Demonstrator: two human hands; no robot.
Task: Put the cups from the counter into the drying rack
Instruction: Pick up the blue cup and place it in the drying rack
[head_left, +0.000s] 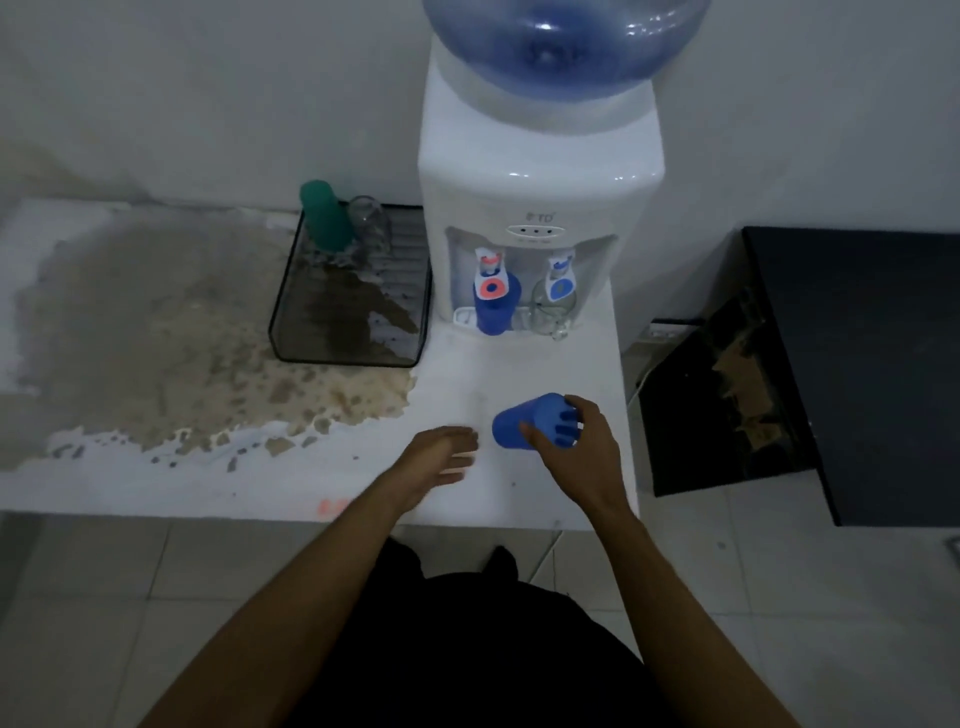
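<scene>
Stained white counter (156, 322); rear drying tray (348, 312) holds green cup (324, 215). Right hand (576, 447) grips blue cup (524, 421); left hand (441, 457) open.

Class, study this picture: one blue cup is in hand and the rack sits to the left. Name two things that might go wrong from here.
1. The right hand holds the blue cup tilted, gripped near its open end; it might slip on the way.
2. The green cup and clear glass crowd the drying rack at its back corner; setting the cup close could knock them.
</scene>
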